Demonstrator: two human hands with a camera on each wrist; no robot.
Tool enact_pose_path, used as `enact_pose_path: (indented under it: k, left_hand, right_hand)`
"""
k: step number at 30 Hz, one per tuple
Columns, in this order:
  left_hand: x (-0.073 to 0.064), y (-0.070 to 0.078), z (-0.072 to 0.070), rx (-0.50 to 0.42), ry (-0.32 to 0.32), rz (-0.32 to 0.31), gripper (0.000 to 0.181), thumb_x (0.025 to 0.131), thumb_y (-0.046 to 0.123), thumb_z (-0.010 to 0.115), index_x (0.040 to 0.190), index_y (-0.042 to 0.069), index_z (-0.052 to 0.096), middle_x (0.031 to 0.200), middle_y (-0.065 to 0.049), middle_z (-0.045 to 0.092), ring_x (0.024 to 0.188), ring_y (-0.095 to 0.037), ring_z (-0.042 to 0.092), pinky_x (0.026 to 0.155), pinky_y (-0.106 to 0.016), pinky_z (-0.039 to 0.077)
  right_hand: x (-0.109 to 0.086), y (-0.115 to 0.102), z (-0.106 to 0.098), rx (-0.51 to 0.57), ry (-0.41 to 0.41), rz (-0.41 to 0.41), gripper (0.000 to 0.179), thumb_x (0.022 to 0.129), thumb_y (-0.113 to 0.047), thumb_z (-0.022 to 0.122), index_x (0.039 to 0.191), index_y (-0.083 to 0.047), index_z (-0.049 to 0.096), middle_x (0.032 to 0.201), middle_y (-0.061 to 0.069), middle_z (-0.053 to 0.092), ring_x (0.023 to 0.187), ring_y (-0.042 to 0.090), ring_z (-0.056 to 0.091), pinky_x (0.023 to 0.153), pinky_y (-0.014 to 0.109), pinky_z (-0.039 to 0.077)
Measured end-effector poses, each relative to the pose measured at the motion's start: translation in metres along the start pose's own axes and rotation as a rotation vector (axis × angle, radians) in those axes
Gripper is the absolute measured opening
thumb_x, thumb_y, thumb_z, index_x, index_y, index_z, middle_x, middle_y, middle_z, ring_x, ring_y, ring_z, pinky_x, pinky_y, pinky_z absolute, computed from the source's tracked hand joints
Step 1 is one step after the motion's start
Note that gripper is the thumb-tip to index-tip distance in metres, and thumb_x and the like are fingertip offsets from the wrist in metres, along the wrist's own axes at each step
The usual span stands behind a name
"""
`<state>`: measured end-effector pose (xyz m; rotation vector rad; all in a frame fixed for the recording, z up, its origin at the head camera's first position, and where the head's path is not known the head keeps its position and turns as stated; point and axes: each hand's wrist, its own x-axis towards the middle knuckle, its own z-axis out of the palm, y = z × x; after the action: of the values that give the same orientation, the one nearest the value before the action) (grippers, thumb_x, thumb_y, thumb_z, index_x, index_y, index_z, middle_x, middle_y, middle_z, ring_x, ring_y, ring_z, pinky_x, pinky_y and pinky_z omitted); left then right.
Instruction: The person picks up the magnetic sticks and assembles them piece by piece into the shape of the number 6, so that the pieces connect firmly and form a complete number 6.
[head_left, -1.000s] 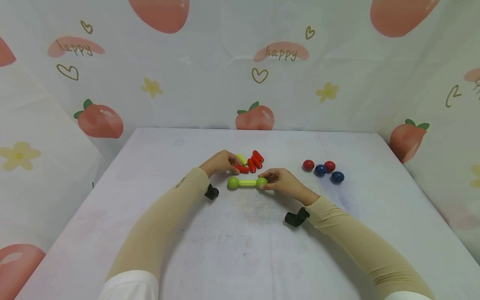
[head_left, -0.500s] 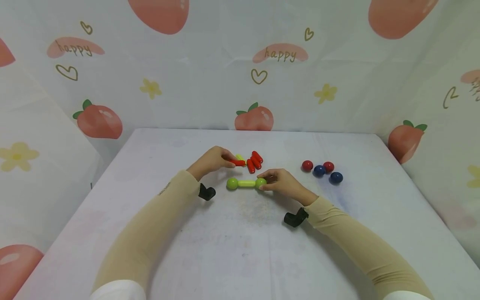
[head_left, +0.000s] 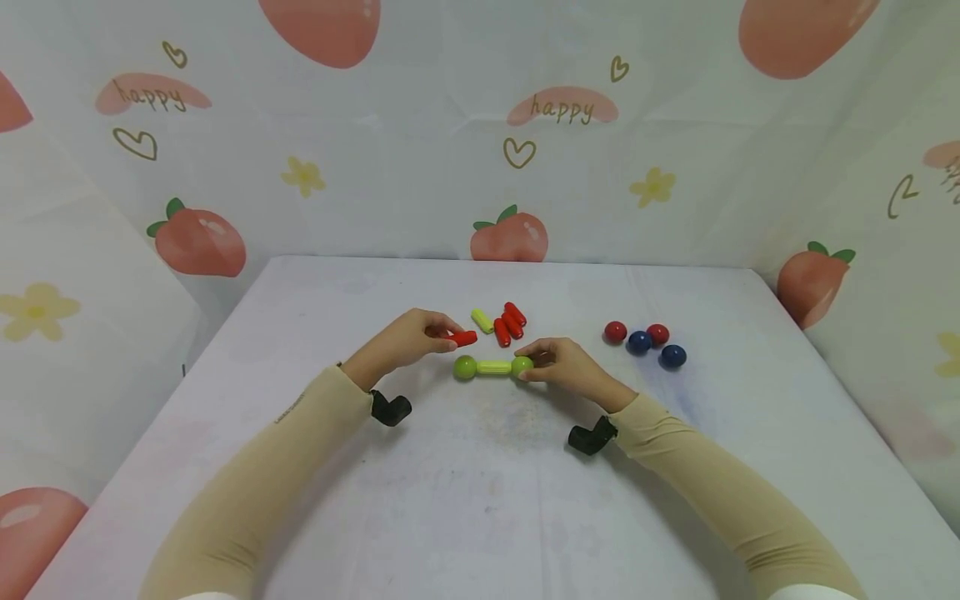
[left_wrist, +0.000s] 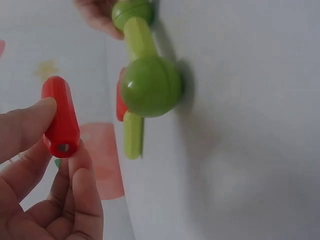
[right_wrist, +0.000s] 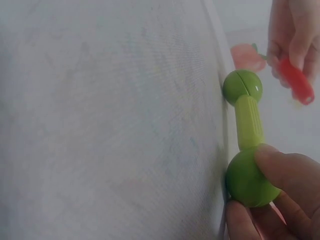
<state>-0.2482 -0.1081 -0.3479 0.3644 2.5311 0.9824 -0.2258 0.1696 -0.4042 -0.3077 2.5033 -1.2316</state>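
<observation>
My left hand (head_left: 412, 337) pinches a red ribbed rod (left_wrist: 62, 117) between thumb and fingers, raised a little off the table; a small hole shows in its end. To the right, my right hand (head_left: 566, 368) grips the right-hand green ball (right_wrist: 250, 177) of a dumbbell-shaped piece. A yellow-green rod (head_left: 494, 367) joins that ball to a second green ball (head_left: 465, 367) on the left. The joined piece lies on the table. Behind it lie several red rods (head_left: 502, 332) and a loose yellow-green rod (head_left: 482, 321).
Right of the rods, red balls (head_left: 615, 332) and dark blue balls (head_left: 673, 357) sit in a loose group on the white-covered table (head_left: 465, 500). A printed cloth (head_left: 405, 150) with peaches hangs behind the table's back edge.
My left hand has lifted the red rod from beside the other rods and drawn it left, then nearer the green ball. My right hand has kept its hold on the dumbbell-shaped piece.
</observation>
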Motion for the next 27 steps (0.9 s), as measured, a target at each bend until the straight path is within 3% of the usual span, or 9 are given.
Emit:
enact_pose_path:
  k: [8, 18, 27]
  left_hand:
    - [-0.020, -0.009, 0.009, 0.000, -0.033, -0.033, 0.027, 0.095, 0.016, 0.071, 0.122, 0.012, 0.072, 0.109, -0.008, 0.069, 0.098, -0.021, 0.058, 0.076, -0.026, 0.045]
    - [-0.037, -0.016, 0.029, -0.073, -0.066, -0.033, 0.025, 0.092, 0.012, 0.073, 0.116, 0.007, 0.072, 0.101, -0.008, 0.072, 0.087, -0.015, 0.060, 0.072, -0.024, 0.045]
    - [-0.042, -0.015, 0.048, -0.119, -0.105, -0.089, 0.021, 0.089, 0.015, 0.073, 0.107, 0.006, 0.072, 0.084, -0.001, 0.072, 0.070, -0.012, 0.060, 0.066, -0.023, 0.046]
  right_hand:
    - [0.000, 0.001, 0.001, -0.002, 0.007, -0.006, 0.040, 0.091, -0.017, 0.077, 0.129, -0.006, 0.069, 0.132, 0.015, 0.068, 0.123, 0.032, 0.065, 0.101, 0.042, 0.056]
    - [0.001, 0.001, 0.001, 0.004, 0.008, -0.002, 0.040, 0.091, -0.018, 0.077, 0.128, -0.007, 0.069, 0.132, 0.015, 0.068, 0.124, 0.032, 0.064, 0.100, 0.041, 0.056]
    - [-0.001, -0.002, 0.000, -0.001, 0.007, 0.000, 0.040, 0.092, -0.017, 0.077, 0.129, -0.006, 0.069, 0.132, 0.015, 0.068, 0.125, 0.033, 0.064, 0.101, 0.043, 0.055]
